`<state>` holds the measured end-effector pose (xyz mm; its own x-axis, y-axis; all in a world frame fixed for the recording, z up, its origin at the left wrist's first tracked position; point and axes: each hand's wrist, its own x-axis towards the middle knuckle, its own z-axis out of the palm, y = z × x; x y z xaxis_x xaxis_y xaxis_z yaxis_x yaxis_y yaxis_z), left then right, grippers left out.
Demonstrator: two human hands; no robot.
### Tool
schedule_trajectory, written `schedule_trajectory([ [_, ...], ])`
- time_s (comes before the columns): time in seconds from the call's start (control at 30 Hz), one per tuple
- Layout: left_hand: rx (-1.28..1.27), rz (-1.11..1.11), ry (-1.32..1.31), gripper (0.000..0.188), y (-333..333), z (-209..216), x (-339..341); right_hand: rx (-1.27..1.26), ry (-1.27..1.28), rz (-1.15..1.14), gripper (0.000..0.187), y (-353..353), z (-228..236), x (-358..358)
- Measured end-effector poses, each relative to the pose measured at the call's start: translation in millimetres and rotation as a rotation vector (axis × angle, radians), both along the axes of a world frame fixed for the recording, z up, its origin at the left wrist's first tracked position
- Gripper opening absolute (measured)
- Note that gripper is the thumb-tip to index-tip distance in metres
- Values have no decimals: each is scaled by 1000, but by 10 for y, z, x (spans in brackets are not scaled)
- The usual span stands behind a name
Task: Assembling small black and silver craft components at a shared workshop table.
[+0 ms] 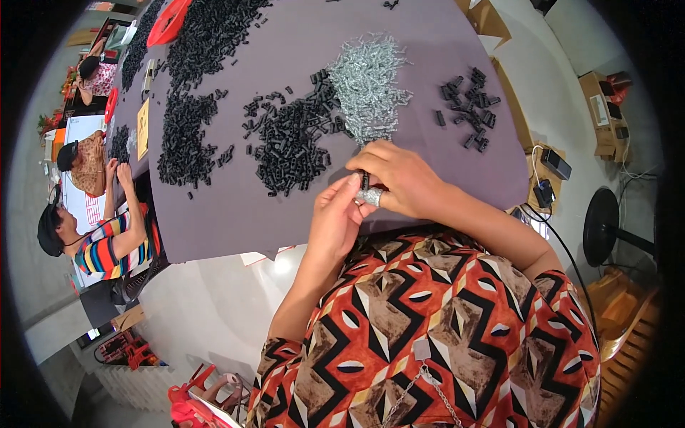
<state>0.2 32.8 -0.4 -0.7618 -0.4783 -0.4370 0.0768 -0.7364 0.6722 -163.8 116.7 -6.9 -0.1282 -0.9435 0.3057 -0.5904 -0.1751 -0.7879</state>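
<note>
My left hand [335, 217] and my right hand [401, 178] meet close to the table's near edge. Pinched between their fingertips is a small black plastic piece [365, 178], partly hidden by the fingers. A silver wrapping [369, 197] covers a finger where the hands meet; which hand it belongs to I cannot tell. Just beyond my hands lies a heap of thin, shiny, spring-like silver pieces [369, 85]. Left of it, touching its edge, spreads a pile of short black plastic pieces [292, 146]. A smaller scatter of black pieces [471, 107] lies to the right.
More black heaps [187, 135] cover the left of the grey-purple tabletop [235, 214], near a red tray [169, 21]. Co-workers sit at the left, one in a striped shirt [114, 242]. Cardboard boxes [603, 118] and a black round-based stand [603, 217] are at the right.
</note>
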Motion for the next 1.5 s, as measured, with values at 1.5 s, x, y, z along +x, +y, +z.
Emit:
schedule_trajectory([
  [1.5, 126, -118, 162, 28, -73, -132, -40, -79, -179, 92, 42, -17, -113, -58],
])
